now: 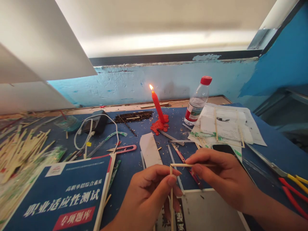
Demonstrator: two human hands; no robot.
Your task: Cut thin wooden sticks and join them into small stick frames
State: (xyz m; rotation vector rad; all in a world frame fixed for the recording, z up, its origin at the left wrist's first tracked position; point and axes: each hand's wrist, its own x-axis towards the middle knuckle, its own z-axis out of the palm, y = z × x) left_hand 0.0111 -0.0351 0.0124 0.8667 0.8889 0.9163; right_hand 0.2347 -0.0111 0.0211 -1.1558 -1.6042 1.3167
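Note:
My left hand (154,189) is closed around an upright wooden stick (171,205), its top end showing above the fingers. In a pinch, my right hand (216,173) holds a second wooden stick (180,165) level. The two stick ends meet at a corner between my hands; whether they are joined I cannot tell. Beyond them a lit red candle (158,107) stands tilted in a pool of red wax (159,124). A pale strip of card (150,149) and a pink-handled craft knife (178,154) lie just past my hands.
A blue book (64,192) and a heap of wooden sticks (21,154) lie at left. A black charger (96,123) with white cable is behind. At right are a water bottle (197,102), papers (231,122), a phone (223,148) and scissors (269,160) with red and yellow handles.

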